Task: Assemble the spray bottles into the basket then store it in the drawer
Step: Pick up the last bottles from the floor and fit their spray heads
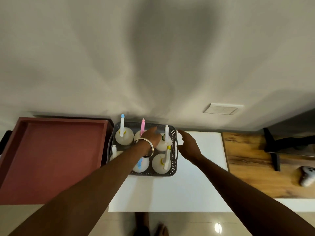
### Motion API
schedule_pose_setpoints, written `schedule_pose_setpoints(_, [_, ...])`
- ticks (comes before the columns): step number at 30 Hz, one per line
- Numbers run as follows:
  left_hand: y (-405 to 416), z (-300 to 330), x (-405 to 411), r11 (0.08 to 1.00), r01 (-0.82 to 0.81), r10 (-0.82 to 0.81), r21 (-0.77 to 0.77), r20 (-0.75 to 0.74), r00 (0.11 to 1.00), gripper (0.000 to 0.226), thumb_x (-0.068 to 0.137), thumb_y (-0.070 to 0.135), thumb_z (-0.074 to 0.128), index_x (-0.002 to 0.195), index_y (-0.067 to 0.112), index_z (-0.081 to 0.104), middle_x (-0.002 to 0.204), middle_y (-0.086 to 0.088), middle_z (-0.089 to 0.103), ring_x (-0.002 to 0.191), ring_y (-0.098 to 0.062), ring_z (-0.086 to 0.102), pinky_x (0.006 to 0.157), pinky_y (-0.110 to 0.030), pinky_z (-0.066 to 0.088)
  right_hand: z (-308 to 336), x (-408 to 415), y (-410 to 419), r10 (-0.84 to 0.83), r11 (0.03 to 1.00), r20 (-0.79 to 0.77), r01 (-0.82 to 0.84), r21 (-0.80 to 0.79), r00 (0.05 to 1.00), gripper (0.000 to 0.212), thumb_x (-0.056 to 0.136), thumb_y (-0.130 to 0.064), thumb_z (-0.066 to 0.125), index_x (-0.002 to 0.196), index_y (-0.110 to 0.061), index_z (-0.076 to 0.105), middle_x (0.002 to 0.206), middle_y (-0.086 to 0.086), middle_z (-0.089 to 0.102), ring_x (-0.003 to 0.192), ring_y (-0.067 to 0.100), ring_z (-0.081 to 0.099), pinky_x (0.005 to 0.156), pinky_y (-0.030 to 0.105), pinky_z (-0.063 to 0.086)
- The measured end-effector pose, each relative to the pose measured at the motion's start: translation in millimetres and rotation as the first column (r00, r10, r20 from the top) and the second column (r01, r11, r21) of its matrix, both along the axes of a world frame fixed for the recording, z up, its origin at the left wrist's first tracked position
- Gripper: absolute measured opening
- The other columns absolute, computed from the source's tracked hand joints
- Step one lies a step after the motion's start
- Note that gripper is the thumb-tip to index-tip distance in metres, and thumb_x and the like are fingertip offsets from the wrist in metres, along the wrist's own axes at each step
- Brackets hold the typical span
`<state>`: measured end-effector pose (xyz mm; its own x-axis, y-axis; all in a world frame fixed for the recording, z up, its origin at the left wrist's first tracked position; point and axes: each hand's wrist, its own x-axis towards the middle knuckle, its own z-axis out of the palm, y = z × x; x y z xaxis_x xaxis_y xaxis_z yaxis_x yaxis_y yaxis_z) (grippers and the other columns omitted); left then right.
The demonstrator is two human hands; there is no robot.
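A grey perforated basket (173, 133) stands on a white tabletop (187, 184) against the wall. Several white spray bottles stand in it, with blue (122, 125), pink (142, 127), white (166, 133) and yellow (167, 157) spray heads. My left hand (150, 137), a metal bangle on its wrist, reaches over the basket's middle, its fingers spread above the far row. Whether it touches a bottle cannot be told. My right hand (189, 145) hovers open just right of the basket's right handle, holding nothing.
An open reddish-brown drawer (51, 159) lies left of the basket, its inside bare. To the right is a wooden surface (252, 167) with a black stand (272, 150) and a white game controller (307, 176). My feet show on the tiled floor below.
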<state>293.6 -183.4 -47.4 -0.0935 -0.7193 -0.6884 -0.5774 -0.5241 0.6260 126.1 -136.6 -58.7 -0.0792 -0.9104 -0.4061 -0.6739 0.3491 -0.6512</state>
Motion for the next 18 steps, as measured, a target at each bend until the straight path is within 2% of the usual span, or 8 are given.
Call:
schedule_pose_setpoints(4, [24.3, 32.5, 4.1, 0.999, 0.006, -0.006, -0.043, -0.011, 1.000, 0.055, 0.093, 0.020, 0.043, 0.147, 0.017, 0.030, 0.144, -0.017, 0.046, 0.131, -0.032, 0.046, 0.113, -0.045, 0.034, 23.7, -8.1, 25.2, -0.047, 0.998, 0.020, 0.048, -0.028, 0.999, 0.062, 0.088, 0.003, 0.063, 0.146, -0.009, 0.043, 0.151, 0.011, 0.045, 0.138, 0.029, 0.044, 0.105, 0.050, 0.045])
schedule_pose_setpoints(9, [72.9, 68.7, 12.8, 0.989, -0.051, 0.043, -0.138, -0.066, 0.997, 0.062, 0.079, 0.028, 0.045, 0.141, 0.018, 0.041, 0.133, -0.019, 0.056, 0.120, -0.039, 0.055, 0.103, -0.051, 0.045, 43.8, -20.4, 73.7, -0.045, 0.997, 0.002, 0.045, -0.063, 0.999, 0.062, 0.091, -0.004, 0.063, 0.148, -0.013, 0.041, 0.152, 0.008, 0.044, 0.138, 0.027, 0.044, 0.113, 0.045, 0.039])
schedule_pose_setpoints(12, [117.4, 85.7, 18.3, 0.975, -0.060, 0.053, -0.212, -0.040, 0.998, 0.057, 0.085, 0.023, 0.048, 0.141, 0.023, 0.041, 0.141, -0.011, 0.049, 0.120, -0.033, 0.055, 0.102, -0.045, 0.046, 58.4, -23.4, 115.9, -0.110, 0.991, 0.054, 0.114, -0.064, 0.992, 0.058, 0.093, -0.012, 0.063, 0.147, -0.018, 0.043, 0.149, 0.008, 0.047, 0.130, 0.025, 0.051, 0.105, 0.047, 0.048])
schedule_pose_setpoints(14, [153.2, 92.8, 20.4, 0.957, -0.069, 0.065, -0.282, -0.022, 0.998, 0.052, 0.089, 0.019, 0.050, 0.140, 0.020, 0.043, 0.145, -0.007, 0.046, 0.127, -0.028, 0.050, 0.106, -0.037, 0.041, 64.8, -24.1, 149.6, -0.122, 0.989, 0.074, 0.127, -0.070, 0.990, 0.057, 0.094, -0.015, 0.064, 0.147, -0.019, 0.044, 0.149, 0.007, 0.048, 0.126, 0.025, 0.054, 0.103, 0.045, 0.049])
schedule_pose_setpoints(18, [217.4, 97.6, 28.1, 0.919, -0.155, 0.143, -0.362, -0.060, 0.988, 0.041, 0.091, 0.018, 0.051, 0.132, 0.015, 0.051, 0.134, -0.009, 0.056, 0.125, -0.025, 0.051, 0.101, -0.034, 0.042, 68.7, -23.9, 210.5, -0.191, 0.980, 0.166, 0.199, -0.031, 0.967, 0.055, 0.094, -0.019, 0.065, 0.145, -0.020, 0.045, 0.150, 0.003, 0.047, 0.127, 0.026, 0.054, 0.100, 0.046, 0.052])
